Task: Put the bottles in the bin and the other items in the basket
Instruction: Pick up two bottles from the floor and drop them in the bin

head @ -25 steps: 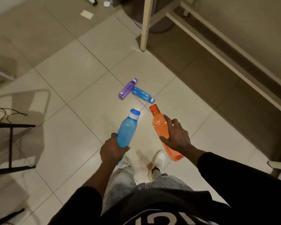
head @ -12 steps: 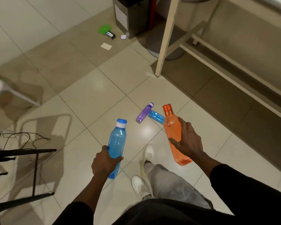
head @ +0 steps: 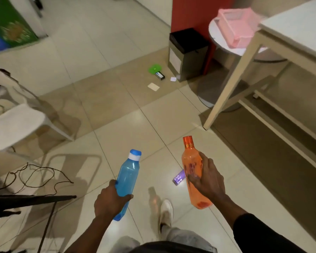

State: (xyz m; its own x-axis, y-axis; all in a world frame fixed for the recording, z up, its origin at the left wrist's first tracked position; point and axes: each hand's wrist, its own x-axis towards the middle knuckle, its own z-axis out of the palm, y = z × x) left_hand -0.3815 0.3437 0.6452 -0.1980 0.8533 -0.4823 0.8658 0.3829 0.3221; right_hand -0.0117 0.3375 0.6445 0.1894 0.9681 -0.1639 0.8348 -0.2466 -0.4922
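Note:
My left hand (head: 110,201) grips the lower part of a blue bottle (head: 128,177) with a blue and white cap, held upright. My right hand (head: 207,179) holds an orange bottle (head: 192,161) by its middle, cap up. A purple bottle (head: 179,178) lies on the floor, partly hidden behind the orange one. A dark bin (head: 188,53) with a black liner stands ahead by a red wall. A pink basket (head: 236,26) sits on a round white table (head: 217,39). A green lid (head: 154,68), a small dark box (head: 160,75) and two paper scraps (head: 153,87) lie on the floor in front of the bin.
A white table (head: 290,33) with pale legs stands on the right. A white chair (head: 15,123) is on the left, with a dark stand (head: 31,199) and loose cable (head: 36,178) below it. A green and blue box (head: 9,28) sits far left. My shoe (head: 166,210) steps forward.
The view has lifted and moved forward toward the bin; the bin, basket and table top came into sight. The floor bottles slid down behind the orange bottle. Both hands keep their bottles.

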